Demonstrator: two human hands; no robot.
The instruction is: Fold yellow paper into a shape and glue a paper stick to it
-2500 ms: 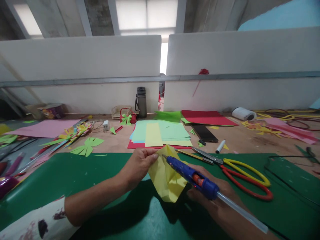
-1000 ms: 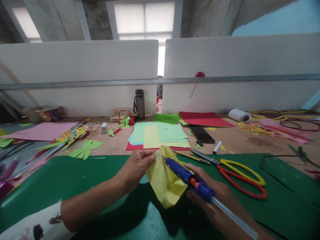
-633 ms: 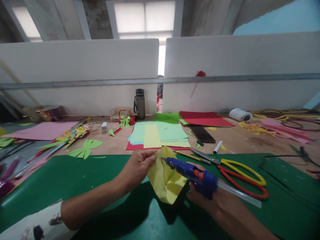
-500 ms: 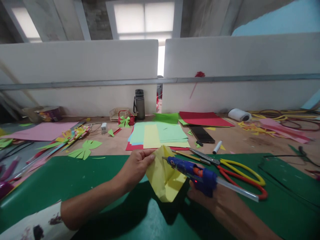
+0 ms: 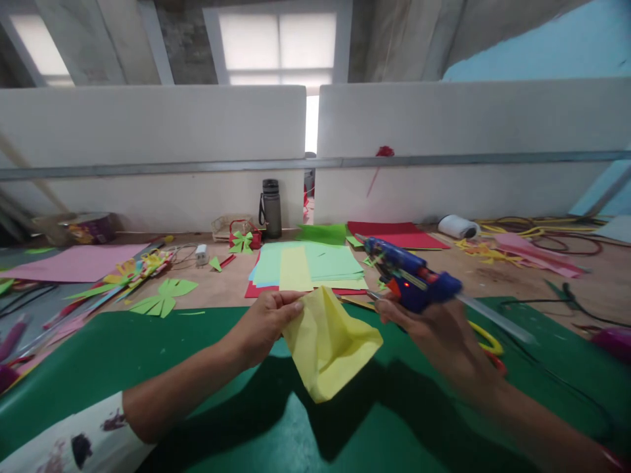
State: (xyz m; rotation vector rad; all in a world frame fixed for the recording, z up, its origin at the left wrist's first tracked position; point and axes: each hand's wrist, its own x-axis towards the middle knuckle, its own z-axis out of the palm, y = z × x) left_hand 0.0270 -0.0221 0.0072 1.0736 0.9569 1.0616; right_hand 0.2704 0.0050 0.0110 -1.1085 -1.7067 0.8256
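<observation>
Between thumb and fingers, my left hand [image 5: 273, 322] pinches the upper left edge of a folded piece of yellow paper [image 5: 330, 355], held above a green mat [image 5: 217, 420]. My right hand [image 5: 434, 335] grips a blue hot glue gun [image 5: 414, 272] to the right of the paper and apart from it. The gun's nozzle points up and left, its small red light is lit, and a clear glue stick [image 5: 497, 320] juts out of its back. Scissors with yellow and red handles [image 5: 488, 338] lie partly hidden behind my right hand.
Stacked coloured sheets [image 5: 335, 263] lie ahead, with red paper [image 5: 399, 235] behind. A dark bottle [image 5: 271, 209] stands by the white partition [image 5: 172, 125]. Green paper leaves [image 5: 162, 299] and paper flowers [image 5: 131, 270] are at left. Cables [image 5: 537, 226] run at right.
My right hand has drawn the glue gun up and right, away from the yellow paper, and now covers more of the scissors. My left hand stays nearly in place with the paper.
</observation>
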